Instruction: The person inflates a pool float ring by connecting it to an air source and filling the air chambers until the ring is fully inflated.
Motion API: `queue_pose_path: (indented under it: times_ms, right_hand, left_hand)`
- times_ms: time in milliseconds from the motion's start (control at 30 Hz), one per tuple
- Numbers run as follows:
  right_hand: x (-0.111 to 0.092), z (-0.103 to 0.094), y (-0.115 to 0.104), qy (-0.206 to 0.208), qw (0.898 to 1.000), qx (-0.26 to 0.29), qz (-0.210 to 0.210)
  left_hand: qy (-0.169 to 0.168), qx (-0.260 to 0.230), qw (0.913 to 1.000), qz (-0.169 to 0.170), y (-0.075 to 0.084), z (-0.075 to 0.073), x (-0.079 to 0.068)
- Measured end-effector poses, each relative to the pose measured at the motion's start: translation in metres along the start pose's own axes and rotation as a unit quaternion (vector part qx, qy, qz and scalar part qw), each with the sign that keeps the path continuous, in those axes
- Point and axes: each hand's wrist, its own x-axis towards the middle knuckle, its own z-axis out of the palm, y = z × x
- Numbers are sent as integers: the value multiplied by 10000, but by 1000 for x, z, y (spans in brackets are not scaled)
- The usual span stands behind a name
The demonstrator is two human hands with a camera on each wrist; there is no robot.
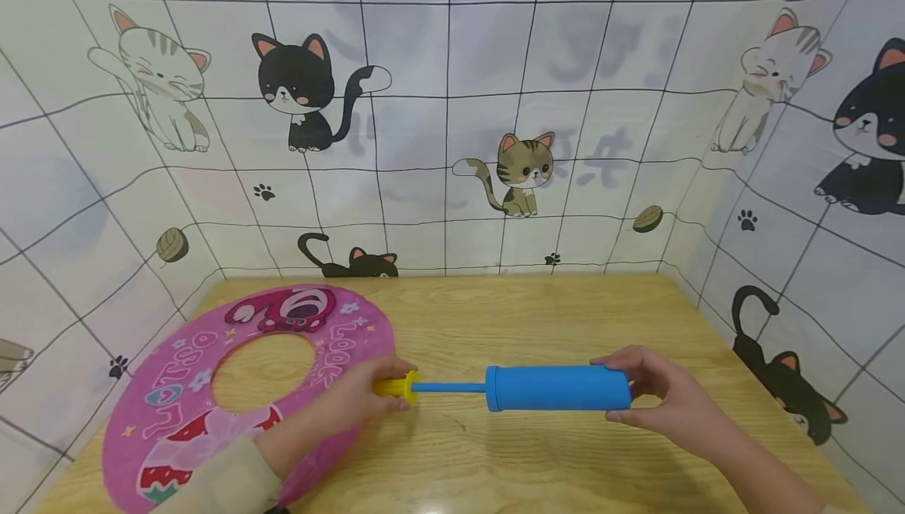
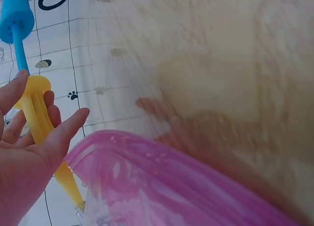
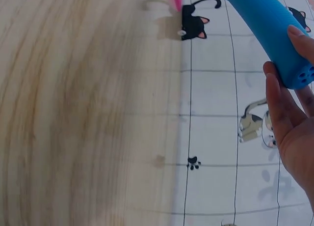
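A hand air pump (image 1: 558,388) with a blue barrel lies level above the table, its thin blue rod (image 1: 452,388) drawn out to the left. My left hand (image 1: 353,400) holds the yellow handle (image 1: 389,387), which in the left wrist view tapers to a narrow tip. At the other end, my right hand (image 1: 679,408) grips the barrel between thumb and fingers. Small holes show in the barrel's end face (image 3: 305,77) in the right wrist view. Beneath my left forearm is a flat-looking pink swim ring (image 1: 170,396) with printed pictures and letters.
The wood-grain table (image 1: 530,317) is bordered at the back and both sides by white gridded sheets (image 1: 417,129) printed with cats. The swim ring covers the table's left part. A small dark object (image 1: 277,509) shows at the bottom edge beside my left sleeve (image 1: 229,479).
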Motion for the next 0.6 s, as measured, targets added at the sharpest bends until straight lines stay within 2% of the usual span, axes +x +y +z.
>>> queue_pose_path:
  times_ms: [267,600]
  right_hand:
    - [11,27,-7,24,9991,322,264]
    - [21,46,-11,-219,9971,621,385]
  left_hand:
    - [-66,89,9998,171,7,9,2]
    - [-205,26,9996,208,23,21,7]
